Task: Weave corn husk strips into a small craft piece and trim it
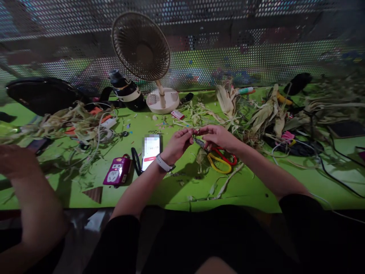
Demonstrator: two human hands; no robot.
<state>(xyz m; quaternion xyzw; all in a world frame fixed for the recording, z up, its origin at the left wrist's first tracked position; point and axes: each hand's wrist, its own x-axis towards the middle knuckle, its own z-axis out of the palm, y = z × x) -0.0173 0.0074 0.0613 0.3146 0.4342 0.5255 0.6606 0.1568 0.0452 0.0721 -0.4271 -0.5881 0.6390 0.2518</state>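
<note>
My left hand (179, 144), with a pale watch band on its wrist, pinches at the fingertips. Facing it, my right hand (215, 136) has thumb and finger pressed together. The two sets of fingertips nearly meet, and what lies between them is too small to make out. Just under my right hand are scissors (219, 168) with one red and one yellow handle; whether its fingers touch them I cannot tell. Shredded corn husk (228, 182) is scattered below the scissors. Left of my left forearm lies a lit phone (151, 148) showing a timer.
A fan (162, 101) and a dark bottle (128, 91) stand at the back. A purple power socket (117, 171) sits at front left. Husk heaps (264, 110) and cables lie right, more husk (71, 118) left. Another person's arm (34, 198) reaches in at far left.
</note>
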